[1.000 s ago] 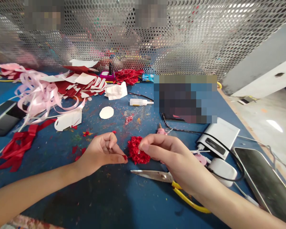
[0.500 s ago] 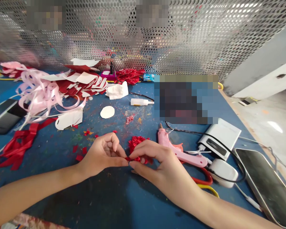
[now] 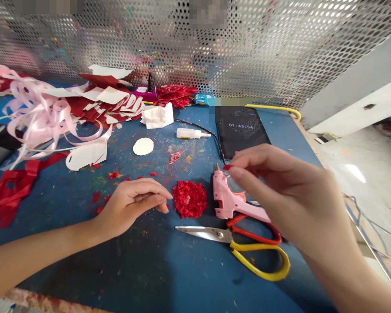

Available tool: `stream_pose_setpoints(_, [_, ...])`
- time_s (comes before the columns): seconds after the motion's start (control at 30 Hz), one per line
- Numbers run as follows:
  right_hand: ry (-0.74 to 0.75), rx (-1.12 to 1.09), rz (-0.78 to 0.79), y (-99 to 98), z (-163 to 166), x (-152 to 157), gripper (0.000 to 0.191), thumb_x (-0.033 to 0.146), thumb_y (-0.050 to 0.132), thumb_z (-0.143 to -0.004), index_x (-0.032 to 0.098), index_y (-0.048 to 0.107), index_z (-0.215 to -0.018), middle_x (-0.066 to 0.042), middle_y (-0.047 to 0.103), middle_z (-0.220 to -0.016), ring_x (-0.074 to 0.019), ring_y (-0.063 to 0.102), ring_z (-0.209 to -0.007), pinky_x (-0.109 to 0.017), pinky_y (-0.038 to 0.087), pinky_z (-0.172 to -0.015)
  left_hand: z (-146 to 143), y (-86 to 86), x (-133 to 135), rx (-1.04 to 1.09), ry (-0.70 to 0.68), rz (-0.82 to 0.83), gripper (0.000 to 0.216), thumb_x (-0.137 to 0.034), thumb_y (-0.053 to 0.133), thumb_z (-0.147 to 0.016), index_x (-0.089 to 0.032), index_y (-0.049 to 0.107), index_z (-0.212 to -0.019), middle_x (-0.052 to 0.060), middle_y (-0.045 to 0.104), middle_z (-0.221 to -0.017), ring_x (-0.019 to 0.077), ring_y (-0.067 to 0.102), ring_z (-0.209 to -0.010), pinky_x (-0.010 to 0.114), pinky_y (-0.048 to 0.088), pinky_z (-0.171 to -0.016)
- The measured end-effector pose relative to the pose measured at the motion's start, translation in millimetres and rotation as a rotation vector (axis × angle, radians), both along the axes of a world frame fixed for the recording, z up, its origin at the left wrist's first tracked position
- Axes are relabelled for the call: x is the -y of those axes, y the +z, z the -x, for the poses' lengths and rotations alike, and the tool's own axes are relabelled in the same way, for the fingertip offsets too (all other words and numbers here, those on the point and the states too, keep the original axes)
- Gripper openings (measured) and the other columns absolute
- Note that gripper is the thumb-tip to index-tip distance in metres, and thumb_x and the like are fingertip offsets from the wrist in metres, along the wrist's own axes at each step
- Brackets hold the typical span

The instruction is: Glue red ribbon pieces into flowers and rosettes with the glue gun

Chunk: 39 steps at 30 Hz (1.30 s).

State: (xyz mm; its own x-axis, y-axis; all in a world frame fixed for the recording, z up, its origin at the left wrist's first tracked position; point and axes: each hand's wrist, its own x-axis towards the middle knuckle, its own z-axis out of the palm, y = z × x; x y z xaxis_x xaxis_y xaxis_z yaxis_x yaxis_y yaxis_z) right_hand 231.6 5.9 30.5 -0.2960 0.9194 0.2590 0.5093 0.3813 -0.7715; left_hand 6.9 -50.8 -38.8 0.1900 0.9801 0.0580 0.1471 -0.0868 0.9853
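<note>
My right hand (image 3: 280,191) pinches a small red ribbon piece (image 3: 227,167) between thumb and forefinger, right at the nozzle of a pink glue gun (image 3: 225,198). The gun lies on the blue table, its handle partly behind my hand. Left of it sits a round, ruffled red flower (image 3: 189,199) with a pale spot at its middle. Beside the flower, my left hand (image 3: 133,202) hovers, fingers loosely bent and a gap between forefinger and thumb, with nothing seen in it. Scissors (image 3: 220,235) with one red and one yellow handle lie in front of the gun.
Pink ribbon (image 3: 57,115), red ribbon (image 3: 11,187) and red-and-white scraps (image 3: 107,102) lie on the left. A white disc (image 3: 143,146), a small bottle (image 3: 192,133) and a phone showing a timer (image 3: 243,130) lie farther back. A perforated metal panel (image 3: 169,43) stands behind.
My hands have parted. The right moved up and right to the glue gun's nozzle with the red ribbon piece; the left drew slightly away. The flower and scissors now show fully.
</note>
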Motion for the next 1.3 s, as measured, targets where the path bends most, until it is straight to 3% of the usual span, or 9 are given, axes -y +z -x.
stream_pose_setpoints(0.2, [0.073,0.17,-0.025,7.7,-16.2,-12.4,0.011,0.03,0.058,-0.081,0.024,0.062,-0.074,-0.001,0.063,-0.079,-0.0159,0.056,-0.077,-0.028,0.04,-0.065,4.3,-5.4,3.1,-0.058,-0.103,-0.037,0.031,-0.03,0.04,-0.094,-0.019,0.061,-0.073,0.001,0.065,-0.064,0.013,0.062,-0.063,0.024,0.049,-0.064])
stream_pose_setpoints(0.33, [0.399,0.385,0.221,2.4,-12.1,1.1,0.013,0.025,0.057,-0.081,0.024,0.064,-0.07,0.001,0.065,-0.074,-0.0118,0.057,-0.063,-0.025,0.041,-0.058,7.2,-11.1,2.5,-0.209,-0.194,-0.312,0.051,-0.043,0.031,-0.094,-0.019,0.058,-0.058,0.008,0.068,-0.087,0.0224,0.059,-0.098,0.036,0.044,-0.091])
stream_pose_setpoints(0.43, [0.59,0.551,0.303,-14.0,-3.1,21.3,0.008,0.024,0.066,-0.074,0.023,0.065,-0.067,0.001,0.065,-0.068,-0.0122,0.058,-0.058,-0.024,0.038,-0.053,2.3,-14.5,-1.9,-0.515,-0.181,-0.417,0.03,-0.045,0.048,-0.087,-0.022,0.065,-0.095,0.01,0.057,-0.124,0.027,0.04,-0.127,0.044,0.03,-0.107])
stream_pose_setpoints(0.5, [0.614,0.638,0.225,-24.5,-0.7,31.3,0.01,0.023,0.065,-0.075,0.021,0.064,-0.066,0.0,0.064,-0.065,-0.0136,0.058,-0.057,-0.026,0.037,-0.052,-4.2,-17.5,-7.7,-0.654,-0.197,-0.398,0.051,-0.041,0.06,-0.08,-0.02,0.05,-0.126,0.012,0.043,-0.141,0.0276,0.025,-0.137,0.047,0.025,-0.11])
stream_pose_setpoints(0.63, [0.488,0.759,0.012,-32.3,-18.4,29.3,0.02,0.015,0.047,-0.084,0.021,0.062,-0.073,-0.004,0.064,-0.072,-0.0154,0.059,-0.062,-0.027,0.04,-0.056,-16.1,-24.1,-23.7,-0.745,-0.322,-0.256,0.084,-0.035,0.064,-0.073,-0.013,0.023,-0.143,0.015,0.026,-0.15,0.028,0.016,-0.14,0.045,0.024,-0.112])
stream_pose_setpoints(0.83, [0.118,0.953,-0.263,-42.8,-64.2,7.7,0.026,0.016,0.04,-0.084,0.014,0.059,-0.101,-0.013,0.064,-0.1,-0.0259,0.059,-0.088,-0.038,0.047,-0.073,-16.6,-16.8,-33.8,-0.728,-0.308,-0.354,0.077,-0.025,0.062,-0.072,-0.015,0.028,-0.14,0.012,0.039,-0.143,0.0252,0.033,-0.134,0.04,0.024,-0.113])
stream_pose_setpoints(1.07, [0.226,0.963,-0.266,-52.5,-68.4,4.2,0.044,0.008,0.038,-0.075,0.013,0.056,-0.115,-0.011,0.06,-0.119,-0.0253,0.057,-0.103,-0.04,0.048,-0.083,6.8,4.2,22.2,-0.843,-0.156,-0.482,0.07,-0.028,0.063,-0.074,-0.018,0.032,-0.136,0.01,0.049,-0.131,0.0229,0.046,-0.121,0.033,0.033,-0.106])
stream_pose_setpoints(1.2, [0.254,1.013,-0.316,-56.0,-63.9,2.8,0.046,0.013,0.043,-0.07,0.014,0.058,-0.113,-0.01,0.06,-0.12,-0.0263,0.057,-0.102,-0.041,0.048,-0.083,12.5,-6.8,70.7,-0.965,-0.052,-0.448,0.056,-0.033,0.065,-0.075,-0.017,0.045,-0.125,0.011,0.055,-0.119,0.0258,0.05,-0.11,0.04,0.039,-0.098])
stream_pose_setpoints(1.3, [0.232,1.083,-0.345,-60.8,-58.3,1.8,0.043,0.017,0.044,-0.071,0.012,0.059,-0.11,-0.011,0.062,-0.116,-0.0274,0.058,-0.099,-0.042,0.049,-0.081,12.7,-17.1,97.2,-1.047,-0.016,-0.421,0.052,-0.035,0.063,-0.079,-0.016,0.047,-0.124,0.014,0.049,-0.126,0.0295,0.045,-0.115,0.045,0.041,-0.096])
